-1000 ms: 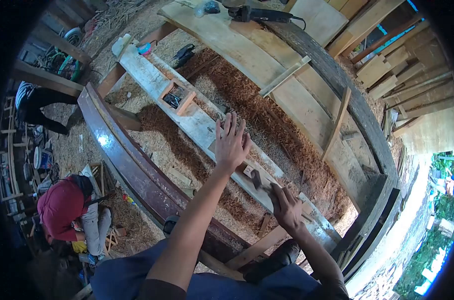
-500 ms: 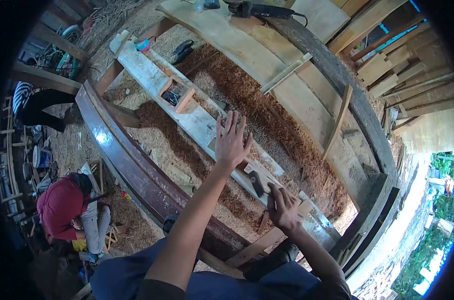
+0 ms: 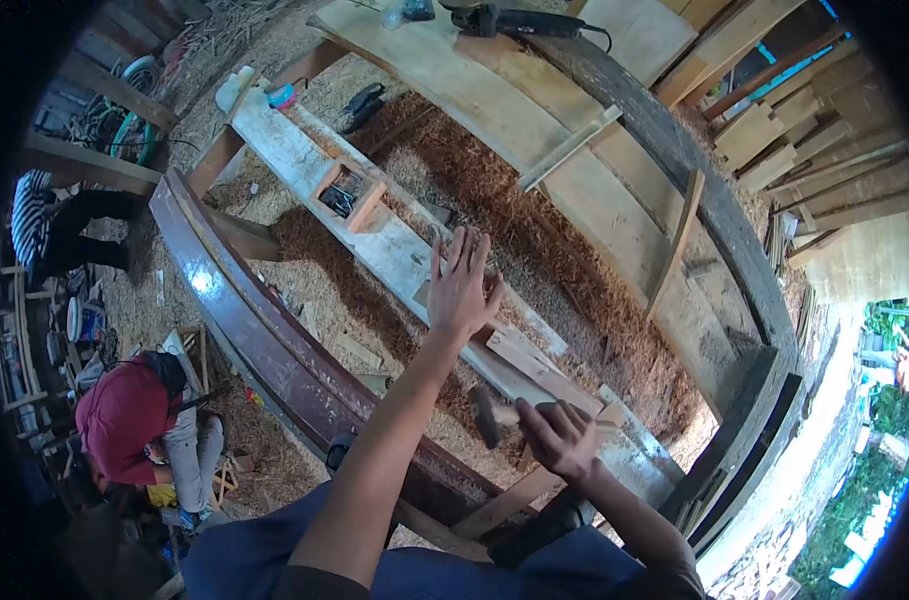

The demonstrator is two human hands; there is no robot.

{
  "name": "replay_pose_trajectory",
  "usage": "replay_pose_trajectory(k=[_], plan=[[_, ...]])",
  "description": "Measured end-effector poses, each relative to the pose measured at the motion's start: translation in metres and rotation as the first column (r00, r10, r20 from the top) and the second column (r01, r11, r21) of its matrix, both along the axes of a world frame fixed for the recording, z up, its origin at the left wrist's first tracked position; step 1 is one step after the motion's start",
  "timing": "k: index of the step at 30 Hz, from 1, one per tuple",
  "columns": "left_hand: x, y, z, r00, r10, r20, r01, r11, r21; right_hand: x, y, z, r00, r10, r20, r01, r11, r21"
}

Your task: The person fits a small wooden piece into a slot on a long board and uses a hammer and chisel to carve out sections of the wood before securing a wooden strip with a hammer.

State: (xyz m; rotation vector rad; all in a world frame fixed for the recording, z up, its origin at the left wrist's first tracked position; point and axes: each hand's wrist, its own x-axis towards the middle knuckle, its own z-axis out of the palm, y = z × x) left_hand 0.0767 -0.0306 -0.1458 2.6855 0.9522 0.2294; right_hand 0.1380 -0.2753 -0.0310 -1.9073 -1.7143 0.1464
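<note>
My right hand (image 3: 566, 440) is closed round the handle of a hammer. The dark head of the hammer (image 3: 485, 418) points left, over the near side of a long pale plank (image 3: 294, 150). Fingers spread, my left hand (image 3: 459, 290) rests at the middle of this plank; what lies under the palm is hidden. Just right of it, a short light board (image 3: 534, 362) lies along the plank, its lower end near my right hand. Farther up stands a small wooden box (image 3: 341, 190) with metal bits inside, probably nails.
A curved dark-red beam (image 3: 264, 320) runs along my near left side. Beyond a trough of shavings (image 3: 454, 160) lie wide boards (image 3: 534, 110) with an angle grinder (image 3: 519, 20) on top. A person in a red top (image 3: 124, 420) crouches at left; another in stripes (image 3: 32, 220) stands farther back.
The hammer has swung left and toward me, off the short board, uncovering more of it. My left hand has hardly moved. The person in stripes has shifted slightly.
</note>
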Motion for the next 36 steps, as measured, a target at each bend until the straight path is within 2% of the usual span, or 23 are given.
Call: replay_pose_trajectory(k=[1,2,3,5,7,9,10,11,12,13,15,17,19,21,23,25,26,29,30,31,33,35,36], plan=[[0.002,0.000,0.002,1.000,0.008,-0.015,-0.008,1.000,-0.011,-0.001,-0.001,0.004,0.996,0.084,-0.003,-0.084,0.996,0.006],[0.004,0.001,0.005,1.000,0.006,-0.010,-0.006,1.000,-0.008,-0.002,-0.005,-0.003,0.998,0.064,-0.015,-0.065,0.992,-0.107],[0.004,0.000,0.006,1.000,0.011,-0.020,-0.011,1.000,-0.011,-0.002,-0.007,-0.009,0.998,0.065,-0.011,-0.066,0.992,-0.103],[0.004,0.003,0.006,0.999,0.022,-0.033,-0.022,1.000,-0.010,-0.003,-0.006,-0.018,0.987,-0.163,-0.012,0.155,0.955,-0.253],[0.003,0.001,0.004,0.999,0.018,-0.027,-0.019,0.999,-0.036,0.001,-0.005,-0.012,0.984,-0.174,-0.028,0.165,0.964,-0.210],[0.003,0.000,0.002,0.999,0.019,-0.031,-0.020,0.999,-0.036,0.005,-0.006,-0.002,0.993,-0.109,0.050,0.104,0.991,0.090],[0.004,0.001,0.002,0.999,0.016,-0.028,-0.017,1.000,-0.026,0.008,-0.009,0.001,0.997,-0.049,0.053,0.038,0.983,0.181],[0.003,0.002,0.004,1.000,0.011,-0.027,-0.011,1.000,-0.025,0.010,-0.009,-0.007,0.997,-0.054,0.054,0.043,0.982,0.183],[0.001,0.001,0.002,1.000,0.003,-0.030,-0.004,1.000,-0.008,0.013,-0.007,-0.023,0.992,-0.117,0.056,0.121,0.990,-0.068],[0.002,0.001,0.003,1.000,-0.001,-0.030,0.001,1.000,0.012,0.018,-0.007,-0.032,0.981,-0.176,0.075,0.191,0.932,-0.309],[0.002,-0.001,0.003,1.000,0.000,-0.015,0.000,1.000,-0.002,0.026,-0.006,-0.030,0.979,-0.199,0.054,0.206,0.946,-0.251],[0.002,-0.002,0.000,0.999,0.022,-0.024,-0.023,0.999,-0.046,0.015,-0.012,-0.019,0.992,-0.119,0.044,0.117,0.992,0.047],[0.003,-0.001,0.002,1.000,0.014,-0.028,-0.014,1.000,-0.021,0.001,-0.022,-0.015,0.996,-0.085,0.028,0.084,0.996,0.041],[0.003,0.000,0.006,0.999,0.018,-0.039,-0.019,0.999,-0.032,-0.001,-0.022,-0.017,0.992,0.076,0.101,-0.071,0.996,-0.055],[0.004,0.001,0.008,0.998,0.023,-0.051,-0.026,0.999,-0.042,-0.001,-0.019,-0.027,0.998,0.049,0.043,-0.045,0.995,-0.088],[0.003,0.002,0.007,0.999,0.014,-0.047,-0.018,0.997,-0.070,0.000,-0.019,-0.032,0.992,-0.122,0.043,0.127,0.980,-0.151],[0.002,0.001,0.006,0.998,0.018,-0.052,-0.022,0.997,-0.072,0.002,-0.020,-0.032,0.992,-0.118,0.038,0.123,0.980,-0.154],[0.003,0.001,0.001,1.000,0.023,0.003,-0.022,0.999,-0.039,0.011,-0.025,-0.027,0.986,-0.015,0.165,-0.013,0.986,0.166],[0.002,0.001,0.001,1.000,0.017,0.023,-0.017,1.000,-0.026,0.018,-0.015,-0.033,0.988,-0.006,0.157,-0.013,0.993,0.119],[0.002,-0.001,0.001,0.999,0.010,0.045,-0.009,1.000,-0.014,0.020,-0.009,-0.028,0.978,-0.123,0.168,0.161,0.959,-0.235],[0.004,-0.001,0.003,0.998,-0.001,0.063,0.000,1.000,0.009,0.032,-0.003,-0.020,0.975,-0.148,0.163,0.172,0.974,-0.145],[0.003,0.000,0.000,0.998,0.001,0.063,-0.002,1.000,0.018,0.026,-0.005,-0.012,0.992,-0.023,0.125,0.018,0.999,0.047],[0.003,0.000,0.000,0.998,0.008,0.066,-0.008,1.000,-0.001,0.014,-0.006,-0.003,0.993,0.013,0.120,-0.018,0.999,0.047]])
